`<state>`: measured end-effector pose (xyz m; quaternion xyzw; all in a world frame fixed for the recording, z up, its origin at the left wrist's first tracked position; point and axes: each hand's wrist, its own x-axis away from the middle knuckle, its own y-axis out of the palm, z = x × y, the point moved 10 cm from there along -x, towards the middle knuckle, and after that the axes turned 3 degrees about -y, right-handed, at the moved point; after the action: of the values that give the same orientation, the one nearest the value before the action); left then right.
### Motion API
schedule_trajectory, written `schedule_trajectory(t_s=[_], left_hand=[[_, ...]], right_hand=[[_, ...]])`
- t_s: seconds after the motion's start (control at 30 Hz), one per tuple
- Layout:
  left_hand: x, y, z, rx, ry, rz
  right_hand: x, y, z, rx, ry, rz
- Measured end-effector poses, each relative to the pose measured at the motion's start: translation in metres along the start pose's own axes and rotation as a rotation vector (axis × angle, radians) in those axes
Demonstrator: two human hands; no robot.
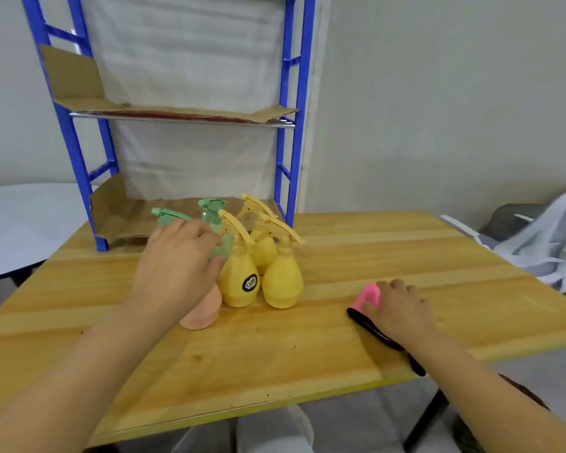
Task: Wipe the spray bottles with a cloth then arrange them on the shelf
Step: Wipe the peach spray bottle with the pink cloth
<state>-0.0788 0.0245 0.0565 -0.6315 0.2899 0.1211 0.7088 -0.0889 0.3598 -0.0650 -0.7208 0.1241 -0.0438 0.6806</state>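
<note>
Three yellow spray bottles (239,282) stand upright in a tight cluster near the middle of the wooden counter (340,371). Two are in front, side by side and touching, and one is behind them. The front left one carries a black label.

We count two green trigger heads (169,213) just left of the yellow ones, but only one green bottle (224,246) shows its body. One peach bottle (200,312) stands at the near left of the cluster, its top hidden under our wrist. That makes six sprayers at most; we cannot tell whether the second green head belongs to a hidden bottle.

Our left hand (177,259) reaches into the cluster, its fingers (209,238) and thumb curled round the green bottle. Our right hand (402,312) lies well to the right of the bottles, knuckles up, its fingers bent down over one pink cloth (370,294) and holding it against the counter. One black strap (373,330) trails from under that hand toward the near edge.

One blue metal shelf (288,158) stands on the far left part of the counter, just behind the bottles. Two of its levels are visible, each lined with cardboard (76,80), and neither holds a bottle. One white chair (536,243) sits off to the right, and one white table (20,223) to the left.
</note>
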Motion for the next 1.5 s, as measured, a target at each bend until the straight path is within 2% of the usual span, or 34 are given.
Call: schedule_trajectory(t_s=[0.1, 0.27, 0.43, 0.6, 0.87, 1.03, 1.3, 1.5], left_hand=[[-0.004, -0.004, -0.015, 0.003, -0.042, 0.043], [-0.006, 0.001, -0.039, 0.055, -0.142, 0.043], [0.003, 0.015, -0.065, 0.248, -0.286, -0.011], [0.01, 0.025, -0.075, 0.452, -0.353, 0.001], [0.017, 0.039, -0.081, 0.82, -0.416, 0.02], [0.021, 0.035, -0.075, 0.873, -0.379, -0.024], [0.02, 0.034, -0.072, 0.957, -0.278, -0.118], [0.018, 0.031, -0.076, 0.949, -0.219, -0.145]], right_hand=[[0.003, 0.025, 0.004, -0.018, 0.039, -0.097], [0.004, 0.032, -0.003, 0.059, -0.018, -0.054], [-0.004, 0.028, 0.008, 0.058, 0.046, -0.009], [-0.009, 0.021, -0.005, 0.033, -0.021, -0.001], [0.023, 0.029, -0.054, -0.133, -0.319, 0.081], [0.041, 0.024, -0.083, -0.267, -0.525, 0.124], [0.087, -0.034, -0.179, -0.479, -0.87, 0.374], [0.105, -0.05, -0.252, -0.43, -1.055, 0.504]])
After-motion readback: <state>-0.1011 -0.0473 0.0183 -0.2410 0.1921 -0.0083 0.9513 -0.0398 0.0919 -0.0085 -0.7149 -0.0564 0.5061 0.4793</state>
